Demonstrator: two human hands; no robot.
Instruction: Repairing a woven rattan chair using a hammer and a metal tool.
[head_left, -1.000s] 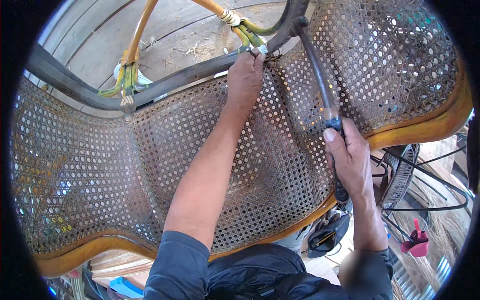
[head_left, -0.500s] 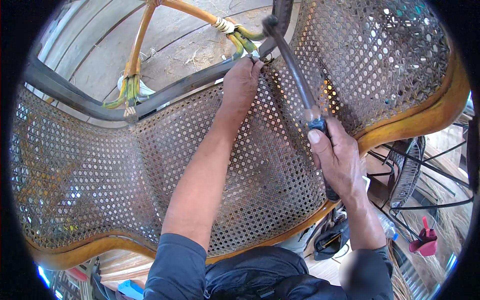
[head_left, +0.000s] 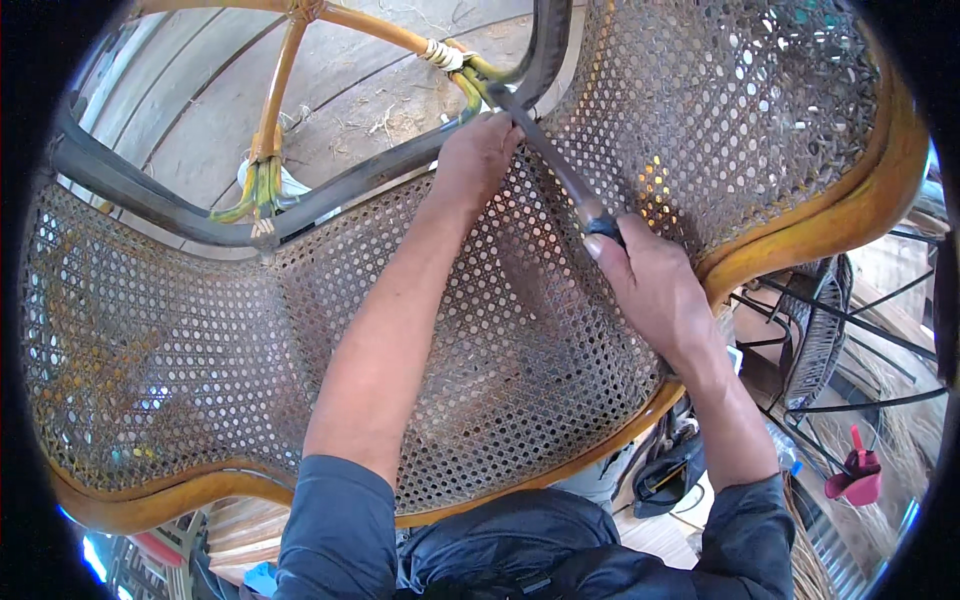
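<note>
A large woven cane panel (head_left: 520, 400), part of a chair-like piece with a curved amber frame (head_left: 800, 235), spreads in front of me. My right hand (head_left: 655, 290) is wrapped round the dark grip of a hammer (head_left: 562, 168). Its shaft slants up and left, and its head is down beside my left fingertips. At the panel's far edge, against the dark curved rail (head_left: 365, 182), my left hand (head_left: 478, 155) is closed in a pinch. Whatever those fingers hold is hidden behind the hand and hammer head.
Bound amber poles (head_left: 285, 80) with greenish ends meet the rail on the far side, above a plank floor (head_left: 210, 100) strewn with fibre scraps. To the right stand a dark metal frame with a woven piece (head_left: 815, 330) and a pink object (head_left: 857, 478). A black bag (head_left: 665, 480) lies below.
The hammer has swung down and left, its head dropping from above the rail to my left fingertips. My right hand has moved up and left with it; my left hand stays at the rail.
</note>
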